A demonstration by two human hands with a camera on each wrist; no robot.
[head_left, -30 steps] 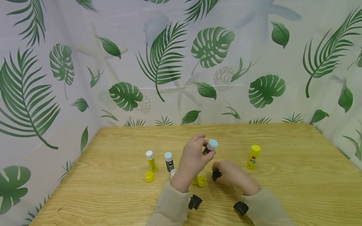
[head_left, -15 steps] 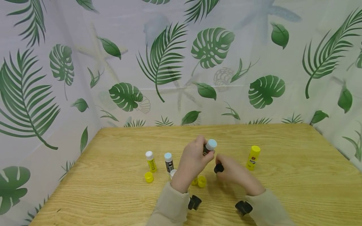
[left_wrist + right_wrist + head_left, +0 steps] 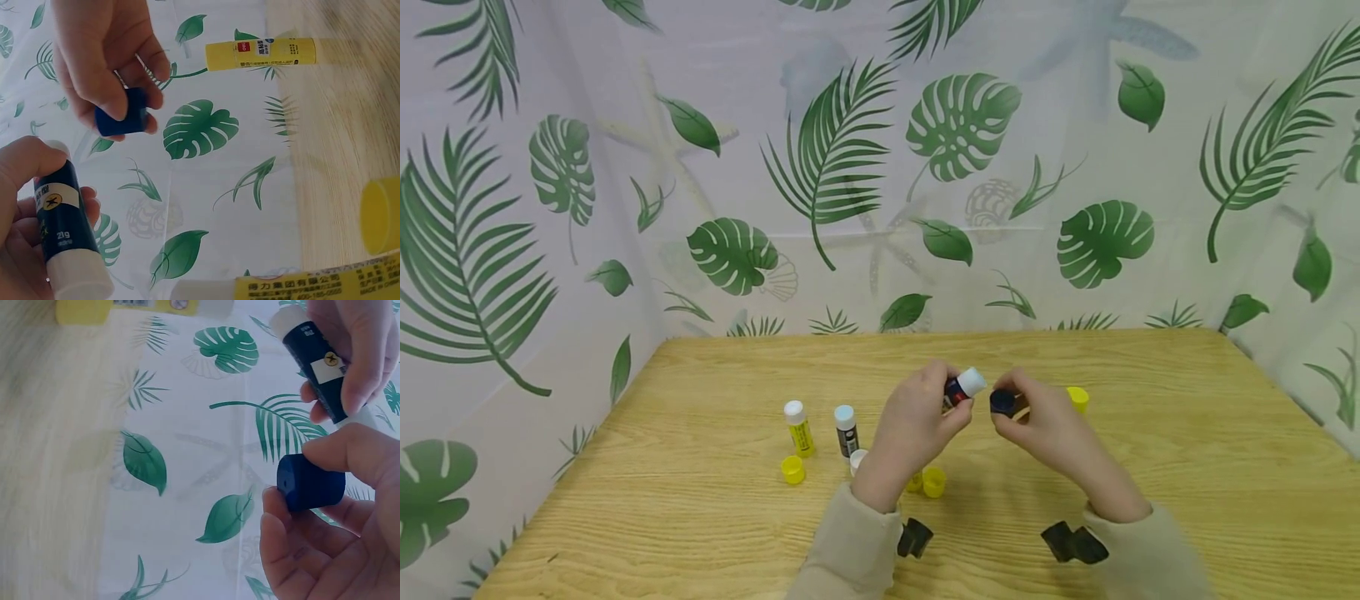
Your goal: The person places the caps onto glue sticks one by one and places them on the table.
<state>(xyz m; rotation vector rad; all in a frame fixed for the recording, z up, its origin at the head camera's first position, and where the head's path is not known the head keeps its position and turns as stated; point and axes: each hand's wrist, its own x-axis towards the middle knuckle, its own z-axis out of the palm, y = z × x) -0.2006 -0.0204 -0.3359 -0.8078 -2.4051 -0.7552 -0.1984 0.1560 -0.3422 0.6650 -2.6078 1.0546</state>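
Note:
Above the table my left hand (image 3: 917,429) grips a dark blue glue stick (image 3: 955,391) with its cap off. Its bare whitish end points up and right, toward the other hand. My right hand (image 3: 1052,425) pinches a dark blue cap (image 3: 1002,402) between thumb and fingers, a short gap away from that end. The right wrist view shows the cap (image 3: 312,481) held sideways below the tilted glue stick (image 3: 315,369). In the left wrist view, the label on the glue stick (image 3: 64,215) reads 21g, and fingers wrap its body.
To the left stand an uncapped yellow glue stick (image 3: 799,429), its yellow cap (image 3: 793,470) and another dark uncapped glue stick (image 3: 846,432). Another yellow cap (image 3: 934,482) lies by a yellow glue stick mostly hidden behind my left wrist. A capped yellow glue stick (image 3: 1078,399) stands right, partly covered.
My right hand has lifted the dark blue cap from near the table up and right, level with the glue stick. The left hand has tilted the glue stick further toward the right.

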